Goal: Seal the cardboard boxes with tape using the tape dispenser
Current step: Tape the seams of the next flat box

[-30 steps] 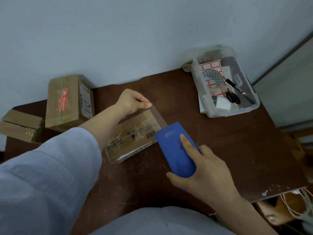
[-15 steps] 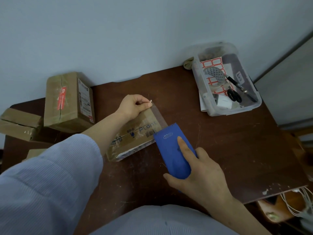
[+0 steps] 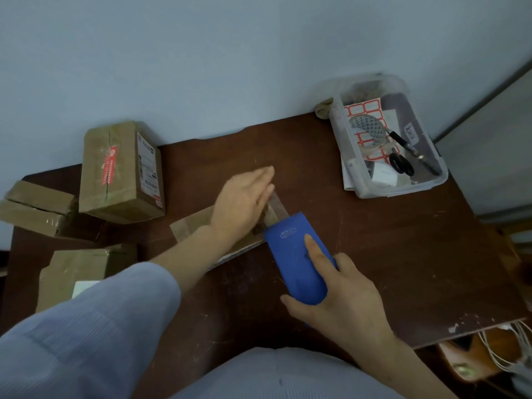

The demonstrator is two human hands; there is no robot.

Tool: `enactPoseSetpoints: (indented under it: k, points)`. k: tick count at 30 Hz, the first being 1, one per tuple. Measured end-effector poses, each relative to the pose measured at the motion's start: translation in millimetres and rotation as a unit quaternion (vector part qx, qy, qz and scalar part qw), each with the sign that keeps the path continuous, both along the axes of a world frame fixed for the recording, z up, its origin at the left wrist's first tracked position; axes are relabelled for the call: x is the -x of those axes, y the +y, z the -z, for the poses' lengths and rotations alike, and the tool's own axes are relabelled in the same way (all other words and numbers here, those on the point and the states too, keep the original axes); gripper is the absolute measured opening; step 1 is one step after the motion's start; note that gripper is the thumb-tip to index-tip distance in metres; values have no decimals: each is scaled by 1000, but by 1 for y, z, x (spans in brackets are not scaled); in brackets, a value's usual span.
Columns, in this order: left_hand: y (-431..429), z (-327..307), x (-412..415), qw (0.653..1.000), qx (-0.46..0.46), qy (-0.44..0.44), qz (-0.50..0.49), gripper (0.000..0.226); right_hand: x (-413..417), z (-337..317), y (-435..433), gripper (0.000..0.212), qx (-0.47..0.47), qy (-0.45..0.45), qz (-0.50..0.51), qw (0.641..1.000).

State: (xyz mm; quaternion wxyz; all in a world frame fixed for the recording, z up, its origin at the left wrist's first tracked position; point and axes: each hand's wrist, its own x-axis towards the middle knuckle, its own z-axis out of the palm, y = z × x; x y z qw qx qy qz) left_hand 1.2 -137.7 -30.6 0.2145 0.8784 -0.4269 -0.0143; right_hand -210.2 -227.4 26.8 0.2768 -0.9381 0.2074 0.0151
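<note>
Near the desk (image 3: 374,240) middle, the left hand (image 3: 244,203) lay with straight fingers (image 3: 263,180) (blurred) over the flat cardboard box (image 3: 190,228); the right hand (image 3: 345,300) gripped the blue tape dispenser (image 3: 296,260) at the box's right end.

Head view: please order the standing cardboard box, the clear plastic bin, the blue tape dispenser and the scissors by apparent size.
1-2. clear plastic bin and standing cardboard box, about alike.
3. blue tape dispenser, partly under the right hand.
4. scissors.
</note>
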Motion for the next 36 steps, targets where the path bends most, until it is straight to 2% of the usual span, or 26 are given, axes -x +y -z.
enactPoseSetpoints:
  k: [3,7,14,20,23,26,32,36]
  points:
    - [1,12,10,994,-107,15,18,61,-2,-1,0,93,-4,4,-3,1000]
    - [3,18,9,989,-150,-15,15,60,5,-2,-4,91,-20,15,-12,1000]
    - [2,12,11,986,-165,-20,15,63,26,-7,-7,91,-81,66,-27,994]
    - [2,12,11,986,-164,-14,20,65,37,-2,-11,93,-36,71,-25,996]
    - [3,11,12,986,-164,0,21,71,17,-8,-11,101,25,143,-41,988]
    - [3,11,13,986,-165,1,26,73,-3,-16,-9,97,8,237,-61,970]
    - [2,13,15,985,-170,-5,11,70,-35,-26,-9,98,15,258,-88,962]
    - [1,12,18,986,-169,-3,9,71,-58,-12,-7,96,21,302,-107,947]
